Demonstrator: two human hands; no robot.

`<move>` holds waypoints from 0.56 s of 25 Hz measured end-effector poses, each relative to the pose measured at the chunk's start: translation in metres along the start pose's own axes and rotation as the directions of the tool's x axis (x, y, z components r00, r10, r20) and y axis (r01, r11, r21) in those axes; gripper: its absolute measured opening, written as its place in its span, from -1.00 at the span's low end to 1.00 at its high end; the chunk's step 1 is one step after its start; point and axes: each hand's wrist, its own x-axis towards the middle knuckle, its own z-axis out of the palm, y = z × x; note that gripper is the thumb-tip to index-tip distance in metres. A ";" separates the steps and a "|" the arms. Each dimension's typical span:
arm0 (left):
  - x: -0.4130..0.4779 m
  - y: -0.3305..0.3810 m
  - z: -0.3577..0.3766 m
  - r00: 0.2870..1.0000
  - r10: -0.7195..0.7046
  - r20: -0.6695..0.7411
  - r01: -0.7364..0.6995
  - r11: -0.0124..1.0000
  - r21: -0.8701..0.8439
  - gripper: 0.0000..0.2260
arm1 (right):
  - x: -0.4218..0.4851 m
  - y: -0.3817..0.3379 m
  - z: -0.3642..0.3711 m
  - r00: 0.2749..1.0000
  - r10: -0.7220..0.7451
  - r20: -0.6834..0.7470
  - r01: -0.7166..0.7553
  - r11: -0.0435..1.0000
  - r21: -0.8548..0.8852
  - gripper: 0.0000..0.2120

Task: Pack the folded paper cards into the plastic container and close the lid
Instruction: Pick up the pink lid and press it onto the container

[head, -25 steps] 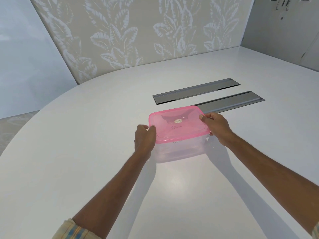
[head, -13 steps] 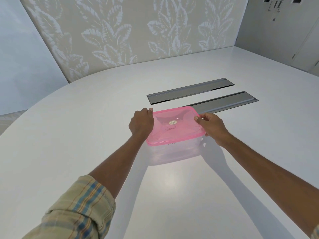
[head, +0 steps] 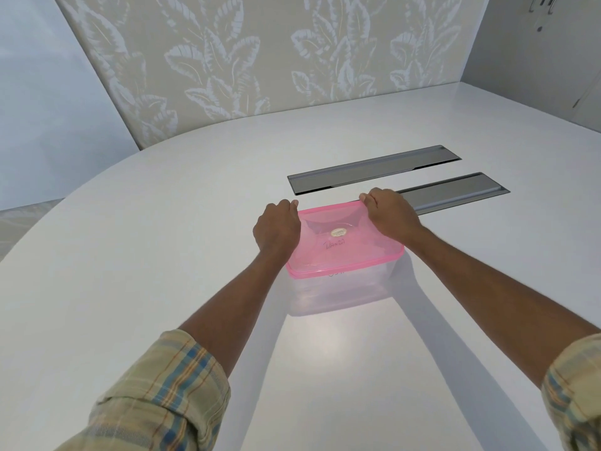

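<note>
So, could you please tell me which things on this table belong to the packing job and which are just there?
Part of the job:
- pink lid, on the container
- clear plastic container
- left hand and right hand, pressing the lid's far corners

Just there:
- two grey metal panels set into the table
- leaf-patterned wall

Lid (head: 344, 242): translucent pink plastic, smooth, slightly glossy; a small oval sticker (head: 338, 233) is seen on it. Container (head: 341, 289): clear, faintly frosted plastic. Table (head: 162, 239): white, smooth, glossy, light is reflected near the container. Two recessed strips (head: 374, 169) in the table: grey brushed metal, satin. Sleeves (head: 162, 395): woven plaid cloth, matt. Wall panel (head: 260, 60): leaf-patterned, matt.
</note>
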 end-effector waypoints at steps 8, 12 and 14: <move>0.008 -0.004 0.010 1.000 -0.018 0.021 0.018 1.000 0.015 -0.54 | 0.037 -0.001 0.014 0.999 0.019 0.027 -0.015 0.989 -0.148 -0.48; 0.007 -0.003 0.010 0.999 -0.021 0.044 0.019 0.999 0.038 -0.51 | 0.042 0.001 0.015 0.997 0.069 0.035 -0.060 0.976 -0.208 -0.40; 0.007 -0.001 0.011 0.998 -0.017 0.056 0.013 0.998 0.058 -0.52 | 0.048 -0.003 0.015 0.994 0.095 0.053 -0.077 0.959 -0.272 -0.43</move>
